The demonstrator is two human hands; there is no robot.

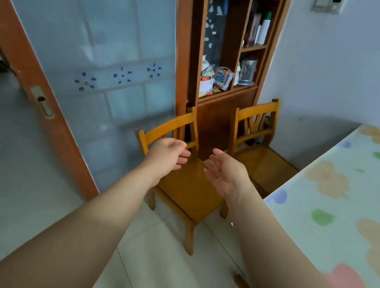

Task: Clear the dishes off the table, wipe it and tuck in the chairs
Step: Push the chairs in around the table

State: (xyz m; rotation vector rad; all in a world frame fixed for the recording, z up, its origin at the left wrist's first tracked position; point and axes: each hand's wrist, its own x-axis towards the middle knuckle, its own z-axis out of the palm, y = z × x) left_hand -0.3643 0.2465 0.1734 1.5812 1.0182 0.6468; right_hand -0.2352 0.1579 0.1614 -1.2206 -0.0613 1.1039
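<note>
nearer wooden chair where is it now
Head view, centre: the nearer wooden chair stands left of the table, beside the second chair, before the cabinet.

Both hands outstretched, left [169,152] loosely curled, right [225,170] open-fingered, both holding nothing.

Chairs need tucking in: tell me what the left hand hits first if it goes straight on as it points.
Most likely the back rail of the near chair, just beyond the loosely curled fingers of the left hand. Depth is unclear in this single view.
</note>
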